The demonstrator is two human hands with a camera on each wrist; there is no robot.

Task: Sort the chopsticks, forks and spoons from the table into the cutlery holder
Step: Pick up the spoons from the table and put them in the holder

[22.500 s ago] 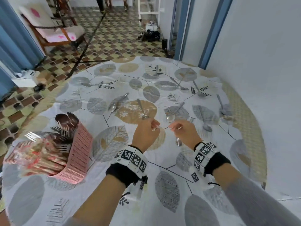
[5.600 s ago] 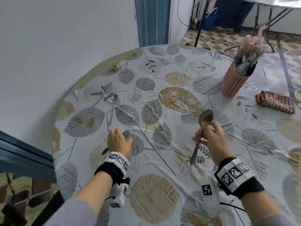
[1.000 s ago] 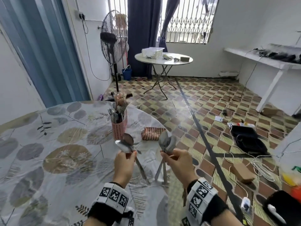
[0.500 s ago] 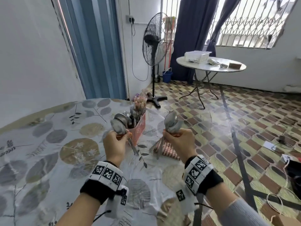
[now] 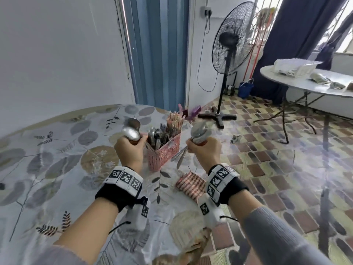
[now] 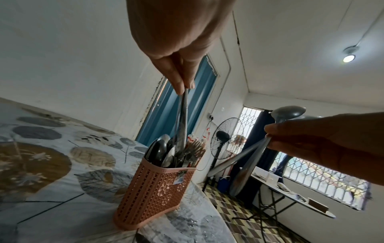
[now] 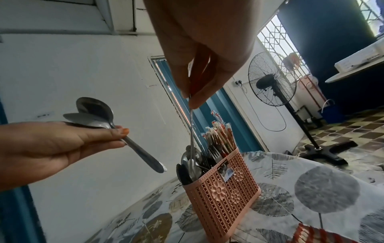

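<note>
Your left hand (image 5: pixel 130 150) is curled tight round a couple of spoons (image 5: pixel 131 131), bowls sticking up above the fist and handles pointing down. In the left wrist view those handles (image 6: pixel 182 118) run straight down toward the spoon end of the pink cutlery holder (image 5: pixel 164 153); I can't tell whether the tips are inside or only just above the spoons already there. Your right hand (image 5: pixel 203 151) is closed on a second bunch of spoons (image 5: pixel 198 133) too, the handles fanning out below the fist, just right of the holder and apart from it.

The holder stands upright on the leaf-print table (image 5: pixel 57 169), fairly close to the table's rounded edge on the right side. Spoons sit at its near end, forks (image 7: pixel 214 149) in the middle, wrapped chopsticks (image 5: pixel 174 121) at the far end. A striped cloth thing (image 5: pixel 191 185) lies on the table near your right wrist. There's open tabletop to the left of your left hand; to the right the table drops off to tiled floor.
</note>
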